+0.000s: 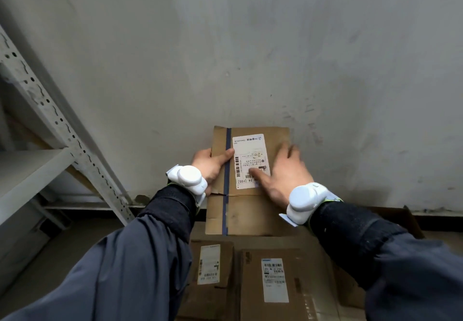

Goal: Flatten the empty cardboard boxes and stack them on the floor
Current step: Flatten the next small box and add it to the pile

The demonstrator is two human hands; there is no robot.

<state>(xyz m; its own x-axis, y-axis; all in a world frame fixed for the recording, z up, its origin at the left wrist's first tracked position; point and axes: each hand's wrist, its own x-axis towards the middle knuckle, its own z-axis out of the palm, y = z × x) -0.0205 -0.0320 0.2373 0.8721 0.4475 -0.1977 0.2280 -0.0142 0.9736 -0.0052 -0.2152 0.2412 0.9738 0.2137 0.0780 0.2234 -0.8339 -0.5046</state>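
Now L grip [210,165] clamps 1 flat box [250,210], R grip [285,172] splayed on it; 2 boxes [308,265] below.

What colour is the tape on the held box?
Dark blue tape on brown cardboard box; head view.

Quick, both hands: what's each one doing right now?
Left hand: grips the left edge of the flattened box.
Right hand: open, pressed flat against the box's front.

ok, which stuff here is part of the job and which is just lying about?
Job: flattened box, left hand gripping its edge, right hand flat on it, box stack below.
Bystanders: metal shelving, wall.
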